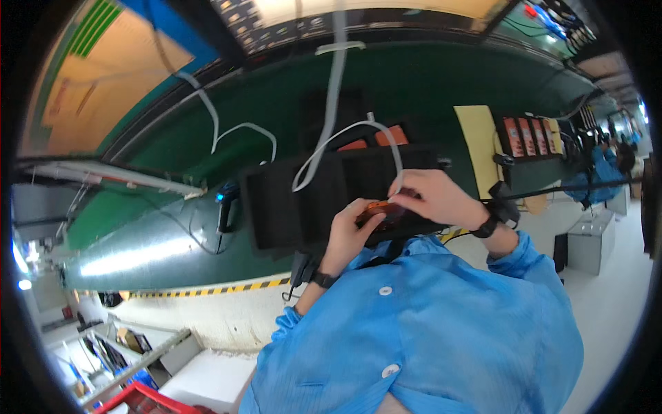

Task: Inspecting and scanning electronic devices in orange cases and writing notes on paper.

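Note:
My left hand (349, 231) is closed round a small device with an orange edge (378, 205); its dark face is mostly covered by my fingers, and its exact kind cannot be made out. My right hand (441, 199) pinches the end of a white cable (383, 129) close against the device's edge. Whether the plug sits in the device is hidden by the fingers. From above the bench the cable hangs down, loops and comes back to my right fingertips. Beneath both hands lies a black compartmented tray (272, 207).
Orange-red flat pieces (392, 136) lie behind the tray, more in a black holder (534, 136) at the right. A yellow sheet (477, 145) lies between. On the left stands a black handheld scanner (225, 207) with a blue light. A co-worker in blue (607, 172) is far right.

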The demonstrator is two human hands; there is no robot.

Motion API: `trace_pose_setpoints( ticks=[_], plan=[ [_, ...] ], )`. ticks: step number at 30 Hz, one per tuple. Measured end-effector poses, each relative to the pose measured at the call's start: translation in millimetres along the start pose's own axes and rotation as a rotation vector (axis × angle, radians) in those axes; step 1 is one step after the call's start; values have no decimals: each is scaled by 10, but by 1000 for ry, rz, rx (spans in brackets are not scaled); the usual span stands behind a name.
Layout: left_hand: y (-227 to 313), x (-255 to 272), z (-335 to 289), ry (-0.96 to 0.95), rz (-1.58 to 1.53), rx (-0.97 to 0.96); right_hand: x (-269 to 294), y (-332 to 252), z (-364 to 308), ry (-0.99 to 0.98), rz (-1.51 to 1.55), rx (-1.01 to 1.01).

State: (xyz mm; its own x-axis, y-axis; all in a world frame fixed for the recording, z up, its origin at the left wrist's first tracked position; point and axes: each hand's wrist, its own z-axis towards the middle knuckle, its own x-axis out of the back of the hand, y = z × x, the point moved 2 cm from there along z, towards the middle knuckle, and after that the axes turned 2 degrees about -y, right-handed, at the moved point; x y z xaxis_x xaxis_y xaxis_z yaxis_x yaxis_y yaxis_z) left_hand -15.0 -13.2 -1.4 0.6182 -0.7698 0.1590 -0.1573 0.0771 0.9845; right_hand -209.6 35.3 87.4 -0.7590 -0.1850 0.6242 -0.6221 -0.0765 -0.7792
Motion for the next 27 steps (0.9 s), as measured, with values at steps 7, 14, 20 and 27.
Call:
trace_pose_setpoints(
  ticks=[7, 14, 20, 27],
  plan=[
    [-54, -116, 142, 97, 30, -8, -133, 99, -110, 201, -142, 2],
    [-343, 111, 635, 222, -216, -20, -203, 19, -630, 479, -159, 28],
    [-541, 325, 986, 779, 608, 12, 133, 44, -1922, -263, 301, -47],
    [-283, -123, 750, 931, 806, -270, 1022, 2267, -2813, 732, 435, -672]
  ],
)
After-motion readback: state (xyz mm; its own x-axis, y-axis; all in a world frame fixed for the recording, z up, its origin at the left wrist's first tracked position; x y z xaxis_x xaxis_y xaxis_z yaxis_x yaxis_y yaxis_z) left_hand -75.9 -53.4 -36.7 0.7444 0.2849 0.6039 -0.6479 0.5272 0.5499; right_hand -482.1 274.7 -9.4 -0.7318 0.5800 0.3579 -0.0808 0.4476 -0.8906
